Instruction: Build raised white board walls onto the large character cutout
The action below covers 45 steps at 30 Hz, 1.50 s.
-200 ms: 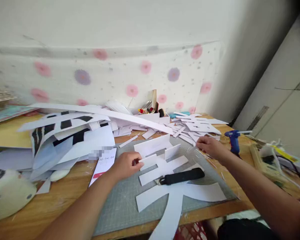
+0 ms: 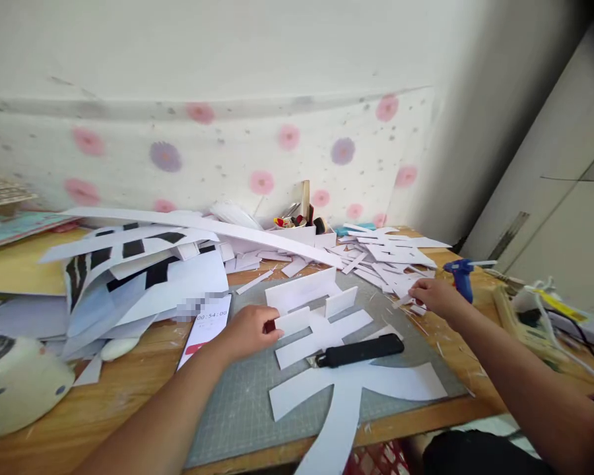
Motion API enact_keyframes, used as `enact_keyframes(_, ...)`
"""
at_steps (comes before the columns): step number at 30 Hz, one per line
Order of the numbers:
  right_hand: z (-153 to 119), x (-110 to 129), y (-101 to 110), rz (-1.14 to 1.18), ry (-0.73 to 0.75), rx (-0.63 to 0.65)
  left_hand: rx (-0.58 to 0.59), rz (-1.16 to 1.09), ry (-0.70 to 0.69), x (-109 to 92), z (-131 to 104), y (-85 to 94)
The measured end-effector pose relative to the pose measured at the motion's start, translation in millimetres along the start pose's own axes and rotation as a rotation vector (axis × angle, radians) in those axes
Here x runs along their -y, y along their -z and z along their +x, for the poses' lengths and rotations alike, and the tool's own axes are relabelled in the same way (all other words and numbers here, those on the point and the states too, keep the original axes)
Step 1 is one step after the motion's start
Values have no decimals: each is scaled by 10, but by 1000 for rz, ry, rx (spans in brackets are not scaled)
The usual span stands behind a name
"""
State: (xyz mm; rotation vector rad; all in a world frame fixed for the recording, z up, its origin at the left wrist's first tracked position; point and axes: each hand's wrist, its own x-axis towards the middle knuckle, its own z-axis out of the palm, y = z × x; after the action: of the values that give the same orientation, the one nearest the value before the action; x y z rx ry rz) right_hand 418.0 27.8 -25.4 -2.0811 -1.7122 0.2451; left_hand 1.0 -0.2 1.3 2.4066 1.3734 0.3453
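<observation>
My left hand (image 2: 251, 332) is closed at the left end of a small upright strip of white board (image 2: 293, 322), thumb and fingers pinching it. That strip stands on a cut-out white board shape (image 2: 349, 389), whose arms spread over the green cutting mat (image 2: 237, 402). A longer upright strip (image 2: 301, 290) and another short one (image 2: 341, 301) stand near it. Across the shape lies a black utility knife (image 2: 361, 349), its blade toward the left. My right hand (image 2: 433, 298) is pinched at the mat's right edge, with a small white scrap (image 2: 402, 302) at its fingertips.
White cut pieces (image 2: 386, 251) are heaped at the back right. A blue glue gun (image 2: 460, 277) stands beyond my right hand. To the left are a phone (image 2: 208, 326), patterned sheets (image 2: 163, 284) and a round cream-coloured object (image 2: 22, 389). A tool box (image 2: 297, 234) is at the wall.
My right hand has moved right and slightly toward me, away from the heap, with a small white scrap now at its fingertips. My left hand stays at the upright strip.
</observation>
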Motion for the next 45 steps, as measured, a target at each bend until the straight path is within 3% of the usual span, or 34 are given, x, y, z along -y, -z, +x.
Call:
enact_keyframes(4, 20, -110, 12, -102, -56, 73, 21, 5, -17, 6, -2, -5)
enact_keyframes(11, -21, -133, 128, -245, 22, 140, -1, 34, -31, -22, -29, -10)
enact_keyframes(15, -207, 240, 165, -184, 253, 43, -7, 39, -17, -30, -32, -10)
enact_keyframes(16, -296, 386, 172, -144, 321, 71, -10, 40, -15, -26, -30, -12)
enact_keyframes(21, -805, 1066, 221, -64, 674, 516, -30, 30, -10, 18, -12, -27)
enact_keyframes(23, -930, 1207, 230, -114, 727, 602, -30, 23, -3, 38, -3, -29)
enact_keyframes(32, -933, 1205, 105, -219, 730, 524, -26, 19, 16, 59, 27, -44)
enact_keyframes(38, -892, 1211, 82, -245, 799, 543, -13, -19, 30, 89, 39, -58)
enact_keyframes(42, -846, 1124, 175, -132, 789, 476, -9, -86, 35, 133, 35, -44)
enact_keyframes(45, -755, 946, 247, 63, 651, 333, -23, -131, 37, 154, 25, -31)
